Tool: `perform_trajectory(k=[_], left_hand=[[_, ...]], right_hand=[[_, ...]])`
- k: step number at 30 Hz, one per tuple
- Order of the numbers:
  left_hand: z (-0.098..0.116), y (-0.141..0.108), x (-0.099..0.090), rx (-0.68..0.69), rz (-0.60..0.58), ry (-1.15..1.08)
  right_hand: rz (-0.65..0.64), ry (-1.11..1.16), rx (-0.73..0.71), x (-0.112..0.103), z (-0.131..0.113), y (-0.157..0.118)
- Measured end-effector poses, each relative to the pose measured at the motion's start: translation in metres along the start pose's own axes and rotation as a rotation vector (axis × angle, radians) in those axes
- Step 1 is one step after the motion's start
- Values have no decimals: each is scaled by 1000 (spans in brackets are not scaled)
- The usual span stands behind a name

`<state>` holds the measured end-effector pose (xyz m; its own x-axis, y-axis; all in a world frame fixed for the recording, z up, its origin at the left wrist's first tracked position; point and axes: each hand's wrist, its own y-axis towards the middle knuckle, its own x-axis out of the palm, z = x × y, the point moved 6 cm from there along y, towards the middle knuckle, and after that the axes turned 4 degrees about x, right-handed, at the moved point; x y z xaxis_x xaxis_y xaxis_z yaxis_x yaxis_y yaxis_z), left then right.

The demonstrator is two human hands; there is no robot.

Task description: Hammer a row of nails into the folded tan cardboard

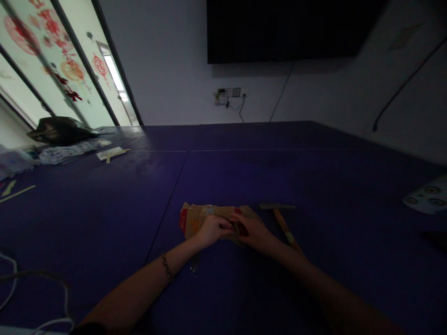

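A tan cardboard package [195, 215] with a speckled print, red ends and clear tape lies on the purple table in front of me. My left hand [211, 230] rests over its near side, fingers pinched together; whatever is between them is too dark to make out. From the right, my right hand [256, 235] curves its thumb and index finger around the package's right part, close to the left fingertips. A hammer [284, 225] with a wooden handle lies just right of that hand, the handle's end hidden behind the forearm. Thin metal tools [194, 266] stick out below my left wrist.
The purple table [244, 174] reaches to the wall, below a black screen [293, 28]. A dark bag [63, 131], papers and a white box [111, 153] lie at the far left. Cables [64, 298] curl at the near left. A pale holed object [428, 195] sits at the right.
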<state>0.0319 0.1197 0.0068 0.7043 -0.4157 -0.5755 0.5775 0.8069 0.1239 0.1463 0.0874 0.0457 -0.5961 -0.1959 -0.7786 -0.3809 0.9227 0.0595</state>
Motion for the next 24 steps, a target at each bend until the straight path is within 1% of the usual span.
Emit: perform_trajectory(k=[2, 5, 6, 8, 10, 11, 13, 15, 16, 18, 20, 24], left_hand=[[-1, 1, 0, 5, -6, 2], [-1, 3, 1, 17, -18, 0], [0, 3, 1, 19, -21, -1], [1, 4, 0, 22, -25, -2], [3, 4, -1, 23, -28, -4], [4, 4, -1, 24, -28, -4], [6, 4, -2, 24, -27, 0], [7, 5, -3, 24, -23, 9], [7, 5, -3, 24, -21, 13], [7, 5, -3, 22, -16, 22], [6, 6, -3, 16, -11, 27], [3, 7, -2, 3, -5, 27]], right_hand=[[15, 28, 3, -13, 1, 0], [87, 70, 43, -48, 10, -12], [132, 85, 71, -61, 16, -22], [230, 126, 210, -83, 32, -51], [333, 66, 374, -92, 48, -88], [359, 30, 451, -89, 55, -107], [377, -20, 558, -75, 64, -139], [387, -78, 645, -56, 72, -161], [400, -102, 674, -47, 75, -168], [403, -161, 727, -33, 81, -174], [409, -219, 744, -25, 86, -175], [373, -261, 761, -23, 90, -172]])
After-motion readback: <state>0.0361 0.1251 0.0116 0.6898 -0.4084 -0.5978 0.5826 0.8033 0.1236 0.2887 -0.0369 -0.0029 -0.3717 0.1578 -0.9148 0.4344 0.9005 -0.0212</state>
